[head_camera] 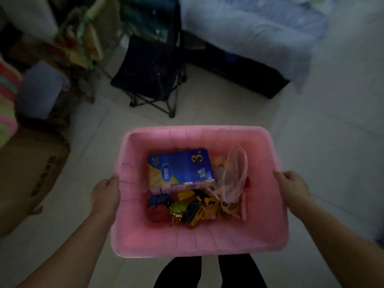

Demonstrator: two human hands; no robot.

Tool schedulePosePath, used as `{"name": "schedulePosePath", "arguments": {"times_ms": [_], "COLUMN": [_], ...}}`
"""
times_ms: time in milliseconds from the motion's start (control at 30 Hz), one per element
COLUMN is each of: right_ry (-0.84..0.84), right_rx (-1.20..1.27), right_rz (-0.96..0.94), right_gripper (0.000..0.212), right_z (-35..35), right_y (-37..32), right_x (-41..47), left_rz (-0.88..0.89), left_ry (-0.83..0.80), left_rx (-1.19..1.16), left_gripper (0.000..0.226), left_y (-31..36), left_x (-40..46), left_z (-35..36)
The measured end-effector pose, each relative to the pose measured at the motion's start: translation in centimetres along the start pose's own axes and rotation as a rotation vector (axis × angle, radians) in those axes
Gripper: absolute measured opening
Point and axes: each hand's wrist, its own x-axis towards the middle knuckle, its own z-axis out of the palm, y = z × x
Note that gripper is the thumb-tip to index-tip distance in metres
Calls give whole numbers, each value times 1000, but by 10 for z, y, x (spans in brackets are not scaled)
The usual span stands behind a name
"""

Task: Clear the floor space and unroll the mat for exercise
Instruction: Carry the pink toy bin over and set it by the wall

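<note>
Pink bin (270, 215) of toys is up, your left hand (106, 194) and right hand (293, 188) clamped on its rim; no mat visible, unrolling remains.

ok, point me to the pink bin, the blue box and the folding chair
pink bin (268, 225): head view, bare inner right wall.
blue box (180, 167): head view, middle of its top face, inside the bin.
folding chair (149, 67): head view, dark fabric seat, on the floor beyond the bin.

fingers of both hands: hidden under pink bin (199, 242) rim | cardboard box (29, 175): cut off at left edge | clutter top left (76, 42): blurred, unidentifiable | small toys (187, 206): jumbled, hard to tell apart
</note>
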Motion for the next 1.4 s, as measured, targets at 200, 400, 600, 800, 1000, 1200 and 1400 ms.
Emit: {"name": "schedulePosePath", "arguments": {"times_ms": [200,400,600,800,1000,1200,1400], "right_ry": [178,392,429,465,528,588,655], "right_rx": [-45,150,236,338,369,391,451], "right_rz": [-85,133,348,449,541,540,589], "right_gripper": [41,39,38,42,46,35,36], "right_z": [-117,-198,-284,-354,-408,-449,-499], "right_y": [6,53,116,137,130,87,41], "right_x": [-74,-80,-62,-27,11,71,130], "left_rz": [102,173,296,232,206,211,244], "left_ry": [-132,-266,-441,-515,-591,-660,-703], "left_rx": [-36,-13,86,41,-7,-12,102], "left_gripper": [47,42,30,20,24,23,32], "left_y": [81,172,265,359,443,532,644], "left_x": [-92,-160,-224,-285,-305,-289,-273], "left_z": [-45,-8,65,139,202,259,311]}}
